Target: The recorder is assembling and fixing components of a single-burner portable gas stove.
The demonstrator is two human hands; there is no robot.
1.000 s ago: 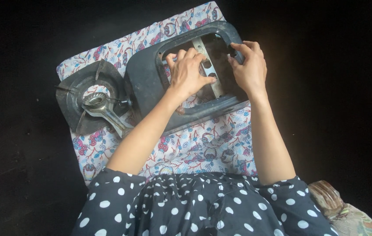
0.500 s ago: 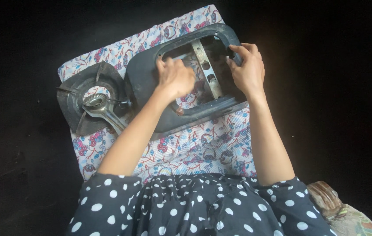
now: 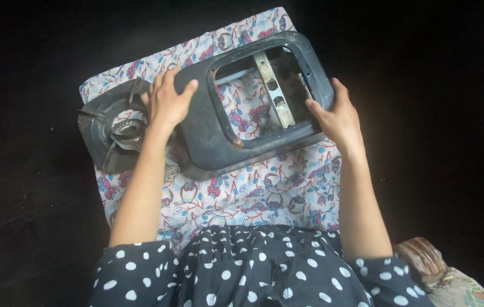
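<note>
Dark frame (image 3: 208,136) lies tilted on the flowered cloth (image 3: 265,193), roughly cloth centre. 1 pale metal bar (image 3: 273,88) and 1 thin rod (image 3: 232,75) cross its opening; cloth shows through.

Left hand (image 3: 167,102) grips the frame's left rim, fingers spread over the top edge. Right hand (image 3: 338,116) clamps the frame's right rim, thumb on the inner edge.

Round metal burner ring (image 3: 103,128) sits just left of the frame, half off the cloth's left edge, touching or slightly under the frame's left corner. Left forearm crosses over it.

Dotted dress (image 3: 253,267) is below the frame, overlapping the cloth's near edge. Patterned cushion (image 3: 441,273) sits well right of and below the frame.

Dark floor (image 3: 435,85) surrounds the cloth. Frame's far corner reaches the cloth's top edge.
</note>
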